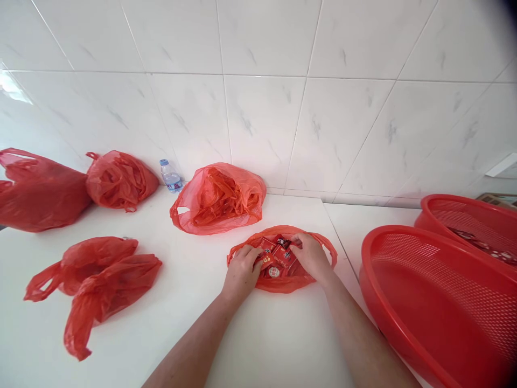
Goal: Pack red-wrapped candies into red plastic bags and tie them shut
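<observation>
L hand (pixel 242 272) and R hand (pixel 312 258) are set over red packets (pixel 284 256), located btwn both hands in an open red plastic bag (pixel 329 253) on the white counter (pixel 274 345). Fingers are curled downward; pinch on a packet cannot be confirmed. R hand is nearer far rim.

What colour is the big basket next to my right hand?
The basket is red, with a mesh of small holes along its side; it shows best in the head view.

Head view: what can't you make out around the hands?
Red packets in the red plastic bag: head view, under left hand, right hand; print too small.
Far red basket: head view, contents behind mesh, cut off right.
Near red basket: head view, cut off right and bottom.
</observation>
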`<act>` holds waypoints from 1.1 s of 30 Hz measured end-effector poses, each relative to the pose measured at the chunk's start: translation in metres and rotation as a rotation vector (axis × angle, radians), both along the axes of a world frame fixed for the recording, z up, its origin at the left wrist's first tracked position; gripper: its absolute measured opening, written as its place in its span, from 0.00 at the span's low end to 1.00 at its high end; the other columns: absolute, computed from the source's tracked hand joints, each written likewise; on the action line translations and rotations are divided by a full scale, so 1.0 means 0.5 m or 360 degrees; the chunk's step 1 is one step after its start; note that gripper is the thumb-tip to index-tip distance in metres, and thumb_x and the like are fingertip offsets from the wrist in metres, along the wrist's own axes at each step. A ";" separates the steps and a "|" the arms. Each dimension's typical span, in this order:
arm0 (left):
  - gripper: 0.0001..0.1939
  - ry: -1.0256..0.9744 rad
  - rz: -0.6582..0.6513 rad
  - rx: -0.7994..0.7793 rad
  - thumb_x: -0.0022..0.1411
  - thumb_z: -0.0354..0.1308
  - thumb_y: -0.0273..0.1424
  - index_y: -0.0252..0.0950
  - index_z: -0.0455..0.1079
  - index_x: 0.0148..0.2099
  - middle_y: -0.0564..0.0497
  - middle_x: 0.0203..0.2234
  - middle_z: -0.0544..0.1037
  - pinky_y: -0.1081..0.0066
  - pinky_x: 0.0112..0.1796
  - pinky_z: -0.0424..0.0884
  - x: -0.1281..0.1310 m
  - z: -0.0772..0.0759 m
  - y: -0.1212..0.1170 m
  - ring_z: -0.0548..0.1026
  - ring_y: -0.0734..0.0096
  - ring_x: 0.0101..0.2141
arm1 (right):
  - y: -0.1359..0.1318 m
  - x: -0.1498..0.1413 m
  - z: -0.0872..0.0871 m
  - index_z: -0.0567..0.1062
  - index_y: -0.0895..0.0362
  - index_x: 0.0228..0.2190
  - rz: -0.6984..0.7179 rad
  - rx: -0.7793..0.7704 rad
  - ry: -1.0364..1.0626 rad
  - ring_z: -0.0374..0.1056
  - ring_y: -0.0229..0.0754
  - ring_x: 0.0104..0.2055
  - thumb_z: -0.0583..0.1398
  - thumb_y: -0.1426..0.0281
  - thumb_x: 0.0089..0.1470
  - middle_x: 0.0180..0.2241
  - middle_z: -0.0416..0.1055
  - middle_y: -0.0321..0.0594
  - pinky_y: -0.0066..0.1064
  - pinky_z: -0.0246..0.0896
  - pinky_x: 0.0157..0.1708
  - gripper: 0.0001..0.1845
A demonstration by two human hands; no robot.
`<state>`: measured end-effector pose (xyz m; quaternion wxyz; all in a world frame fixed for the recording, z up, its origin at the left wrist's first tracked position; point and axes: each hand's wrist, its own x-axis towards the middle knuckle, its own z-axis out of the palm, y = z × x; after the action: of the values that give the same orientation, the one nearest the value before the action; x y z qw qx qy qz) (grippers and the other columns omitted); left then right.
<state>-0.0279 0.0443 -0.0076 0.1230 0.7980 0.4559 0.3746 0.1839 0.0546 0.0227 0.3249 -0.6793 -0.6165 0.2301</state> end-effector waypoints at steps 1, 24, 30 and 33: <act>0.12 0.0006 -0.0009 0.0017 0.61 0.52 0.23 0.40 0.69 0.46 0.48 0.38 0.73 0.63 0.42 0.69 0.001 0.001 -0.001 0.71 0.63 0.41 | 0.001 0.000 -0.003 0.72 0.53 0.35 0.0007 0.0043 0.0021 0.68 0.40 0.41 0.54 0.71 0.50 0.41 0.72 0.37 0.33 0.62 0.40 0.09; 0.26 0.0253 0.0188 -0.0395 0.52 0.63 0.32 0.33 0.62 0.53 0.42 0.42 0.73 0.57 0.44 0.67 0.014 0.009 -0.015 0.71 0.53 0.44 | 0.012 -0.042 -0.064 0.70 0.53 0.40 0.0034 0.0343 0.0244 0.66 0.43 0.46 0.53 0.74 0.50 0.42 0.70 0.40 0.38 0.62 0.48 0.14; 0.17 0.0074 -0.0064 -0.0345 0.53 0.56 0.22 0.37 0.67 0.47 0.47 0.38 0.71 0.62 0.38 0.70 0.017 0.007 -0.022 0.71 0.61 0.39 | 0.000 -0.053 -0.033 0.68 0.52 0.34 -0.0018 0.0363 0.0636 0.68 0.42 0.41 0.56 0.69 0.49 0.37 0.71 0.38 0.37 0.65 0.44 0.07; 0.13 -0.0099 -0.0202 -0.0326 0.53 0.54 0.21 0.39 0.70 0.40 0.48 0.37 0.70 0.65 0.39 0.70 0.017 0.007 -0.024 0.71 0.65 0.38 | -0.002 -0.054 -0.027 0.69 0.52 0.36 0.0011 0.0342 0.0782 0.69 0.42 0.43 0.57 0.68 0.49 0.40 0.72 0.39 0.37 0.65 0.46 0.10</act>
<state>-0.0192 0.0322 -0.0040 0.2415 0.7964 0.4364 0.3420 0.1568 0.0536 0.0092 0.5343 -0.5626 -0.5422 0.3225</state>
